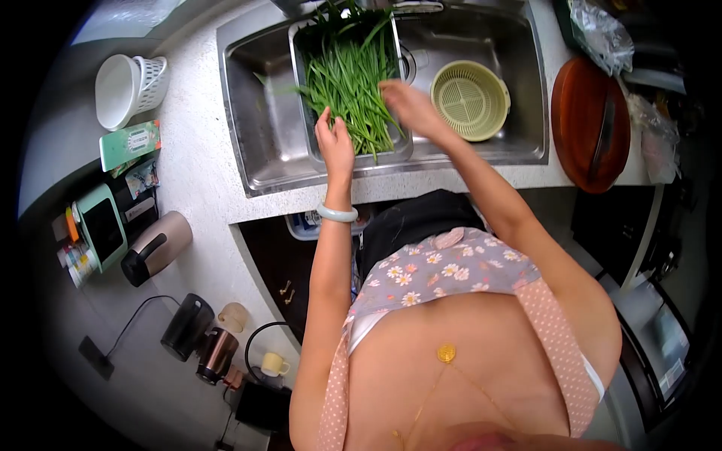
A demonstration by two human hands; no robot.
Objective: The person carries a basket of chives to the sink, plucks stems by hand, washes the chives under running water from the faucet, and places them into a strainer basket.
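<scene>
Long green leafy stalks (350, 83) lie heaped in a rectangular basin (406, 143) set across the middle of a steel double sink (271, 161). My left hand (335, 139) is over the near left edge of the heap, its fingers slightly apart and nothing seen in them. At the right side of the stalks is my right hand (406, 105), blurred, with its fingers bent toward the greens; whether it grips any is too smeared to tell. A round pale green colander (470, 101) sits in the right sink bowl, with nothing in it.
White baskets (120, 90), a green box (131, 145) and a steel kettle (162, 244) stand on the left counter (199, 150). Right of the sink lies a brown oval board (587, 124) with a knife (604, 139) on it, beside plastic bags (602, 34).
</scene>
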